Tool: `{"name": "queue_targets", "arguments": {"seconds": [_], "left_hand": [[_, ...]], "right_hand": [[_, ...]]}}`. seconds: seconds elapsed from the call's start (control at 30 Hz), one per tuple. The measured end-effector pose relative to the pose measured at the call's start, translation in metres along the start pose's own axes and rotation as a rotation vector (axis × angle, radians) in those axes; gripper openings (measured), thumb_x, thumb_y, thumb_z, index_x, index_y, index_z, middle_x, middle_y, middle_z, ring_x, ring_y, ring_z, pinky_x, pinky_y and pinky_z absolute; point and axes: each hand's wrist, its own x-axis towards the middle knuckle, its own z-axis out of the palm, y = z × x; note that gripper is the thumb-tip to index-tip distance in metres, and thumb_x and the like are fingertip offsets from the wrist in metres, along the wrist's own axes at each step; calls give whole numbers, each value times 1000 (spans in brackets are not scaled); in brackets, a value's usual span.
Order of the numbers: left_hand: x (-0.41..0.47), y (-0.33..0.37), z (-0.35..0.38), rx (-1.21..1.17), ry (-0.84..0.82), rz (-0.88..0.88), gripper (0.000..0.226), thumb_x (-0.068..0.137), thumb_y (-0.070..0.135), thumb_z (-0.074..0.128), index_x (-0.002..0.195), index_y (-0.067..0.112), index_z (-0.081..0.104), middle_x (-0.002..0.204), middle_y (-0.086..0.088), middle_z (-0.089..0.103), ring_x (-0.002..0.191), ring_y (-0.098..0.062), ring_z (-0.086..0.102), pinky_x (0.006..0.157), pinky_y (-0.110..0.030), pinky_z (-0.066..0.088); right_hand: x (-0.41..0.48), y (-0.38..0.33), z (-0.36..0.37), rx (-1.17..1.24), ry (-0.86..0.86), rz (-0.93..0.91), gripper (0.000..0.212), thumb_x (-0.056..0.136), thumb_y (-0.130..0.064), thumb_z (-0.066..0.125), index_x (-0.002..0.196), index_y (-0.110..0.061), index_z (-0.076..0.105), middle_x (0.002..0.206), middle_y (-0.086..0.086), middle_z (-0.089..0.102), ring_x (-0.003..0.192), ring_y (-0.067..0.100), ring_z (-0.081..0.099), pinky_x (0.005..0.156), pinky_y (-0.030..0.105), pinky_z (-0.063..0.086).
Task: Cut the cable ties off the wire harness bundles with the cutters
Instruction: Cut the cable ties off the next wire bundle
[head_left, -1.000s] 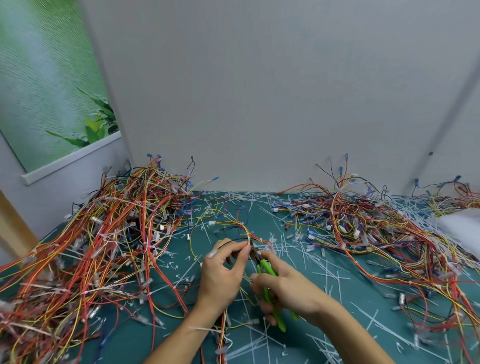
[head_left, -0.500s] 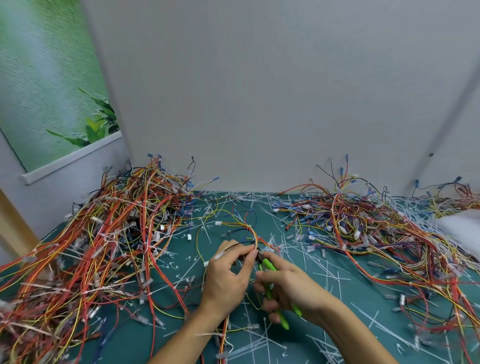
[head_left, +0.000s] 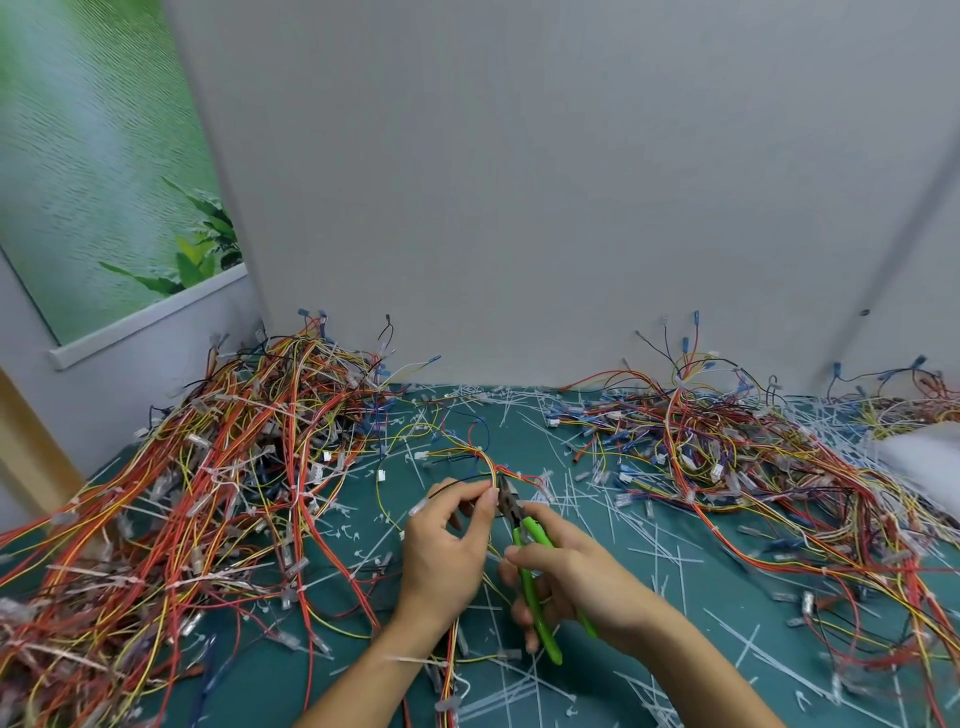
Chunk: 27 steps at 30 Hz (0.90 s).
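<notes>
Wire harness bundles, tangled red and yellow strands, heap left and right of the cutters on a teal mat; left hand pinches one thin loop at the steel jaws, right hand grips glossy green handles; what the jaws bite is too small to make out

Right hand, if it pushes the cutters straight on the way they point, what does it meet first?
Most likely the wire bundle that the left hand pinches: the tip of the cutters sits right at it, though depth is unclear.
</notes>
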Motion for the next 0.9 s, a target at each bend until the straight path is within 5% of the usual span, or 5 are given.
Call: {"name": "queue_targets", "arguments": {"seconds": [0.3,0.47,0.57,0.73,0.9], "left_hand": [[2,-1,2,-34,-38,-55,9,92,19,73,92,27,78,85,8,73,78,-13,67,72,-21,51],[11,6,-2,-540,-57,-597,7,78,20,80,84,24,83,88,-4,78,82,-14,71,68,-23,54],[16,5,-9,-751,-156,-727,27,74,28,79,98,15,81,97,-11,77,88,-20,72,57,-28,55],[16,6,-12,-547,-218,-561,15,90,14,71,104,12,76,108,-11,77,103,-20,73,51,-30,58],[10,1,-9,12,-119,-75,5,89,23,76,87,21,80,109,13,75,117,-6,61,100,-28,47]], "right_hand": [[2,4,-1,-69,75,-6,30,105,-14,51,126,-35,50,72,2,58,47,22,49,45,30,45],[1,-5,-12,17,66,-40,30,97,-11,57,126,-11,50,79,12,61,51,27,55,46,31,49],[2,-7,-17,137,128,-108,48,81,-15,65,126,-2,54,88,17,65,63,31,60,54,37,54],[8,-4,-26,370,186,-177,29,82,-10,66,111,-10,65,91,12,65,69,28,62,61,38,54],[9,-3,-28,489,177,-210,26,85,-11,60,77,-26,79,88,9,66,69,27,60,60,36,52]]}}
